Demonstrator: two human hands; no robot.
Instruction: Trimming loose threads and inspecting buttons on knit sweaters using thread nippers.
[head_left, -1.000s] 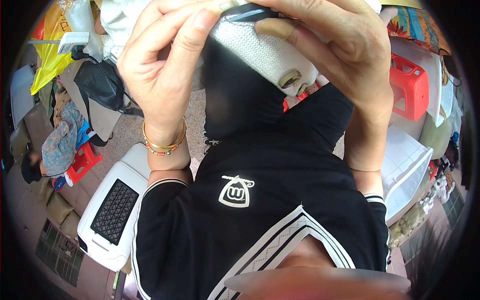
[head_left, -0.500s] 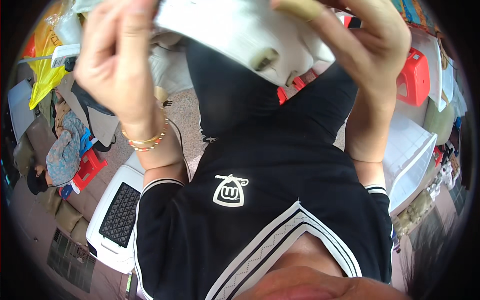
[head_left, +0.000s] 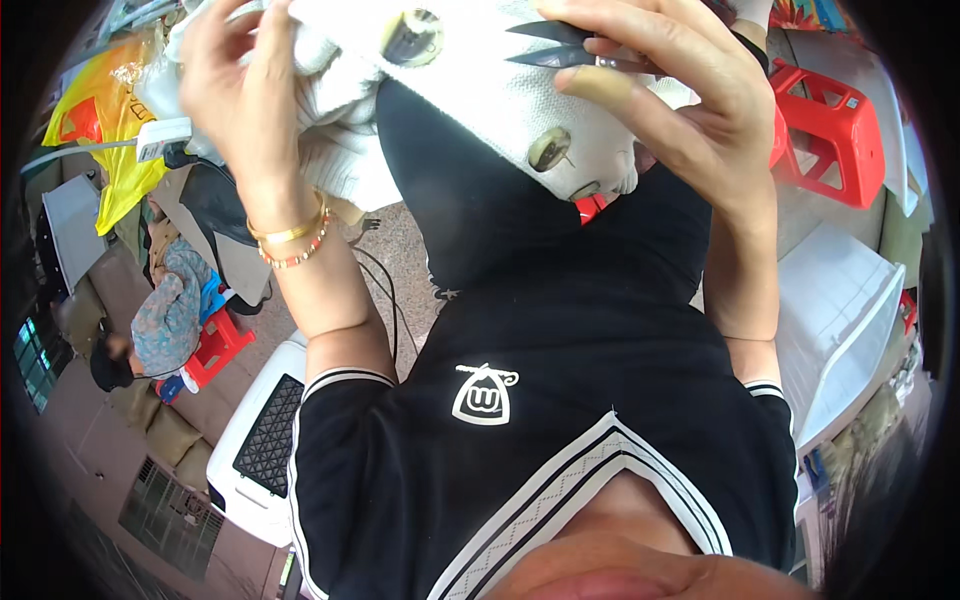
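At the left side of the frame, a whitish plastic tub (head_left: 80, 225) stands below a bright yellow bag (head_left: 128, 165) in the upper left. Just right of the bag sits a white electrical block (head_left: 163, 137) with a pale cord running off to the left. Lower down, a person in a blue patterned top (head_left: 168, 325) sits beside a red stool (head_left: 225, 345), with khaki cushions (head_left: 172, 435) beneath them in the frame. The left hand (head_left: 240, 95) is in the upper left, its fingers bent beside white cloth — blur hides whether they grip it. A gold bangle (head_left: 290, 232) and a beaded bracelet (head_left: 303, 253) circle that wrist. Below it, toward the lower left, stands a white case with a black grille (head_left: 268, 430). Across the upper middle, a white knitted garment (head_left: 480, 95) spreads above the dark trousers (head_left: 470, 200), with large olive-toned buttons (head_left: 549, 150) along it. The right hand (head_left: 670, 75), upper right of centre, grips dark-bladed snips (head_left: 550, 58) — the two blades stand apart, points toward the left, over the knit. A tan covering wraps its thumb. Farther right are another red stool (head_left: 862, 150), upper right, and a translucent bin (head_left: 840, 320) below it.
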